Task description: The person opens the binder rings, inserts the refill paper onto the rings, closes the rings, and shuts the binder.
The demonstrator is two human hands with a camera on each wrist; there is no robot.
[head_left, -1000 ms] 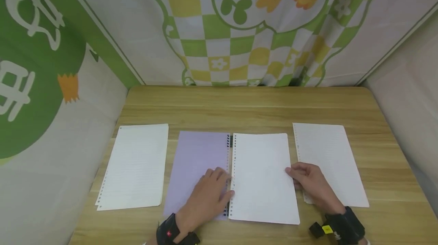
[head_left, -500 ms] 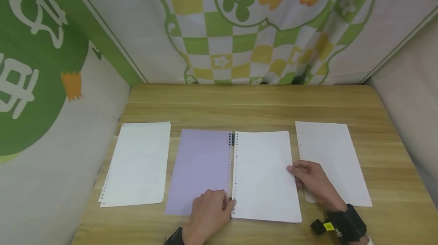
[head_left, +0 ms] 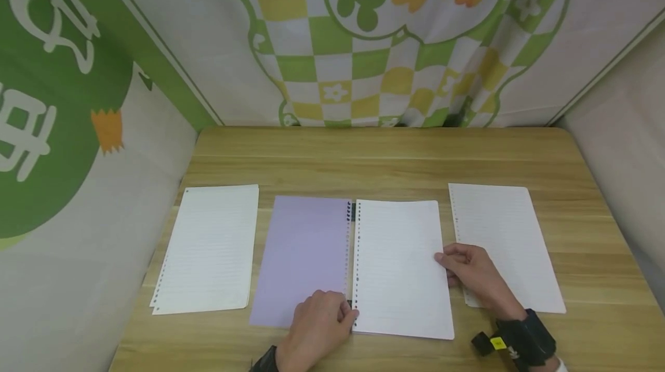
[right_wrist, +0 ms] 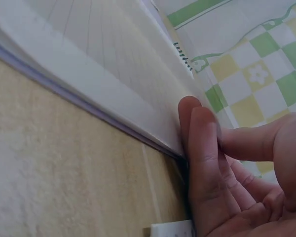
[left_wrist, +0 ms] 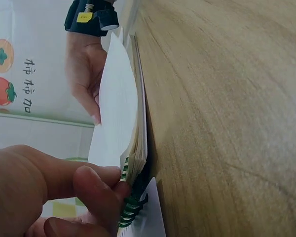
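Loose sheets (head_left: 205, 248): I see them slightly askew on the counter (head_left: 332, 155), left of the loose-leaf notebook (head_left: 332, 239).
Lilac cover (head_left: 296, 245): flat, forming the notebook's left side.
Left hand (head_left: 317, 323): I have it pinching the punched edge of the lined page (head_left: 402, 268), by the green rings (left_wrist: 130, 211), at the notebook's near end.
Lined page: on the notebook's right side, bowed upward.
Right hand (head_left: 475, 276): grasping that page's outer edge, thumb on top.
Loose lined paper (head_left: 506, 245): right of the notebook, partly under my right hand.
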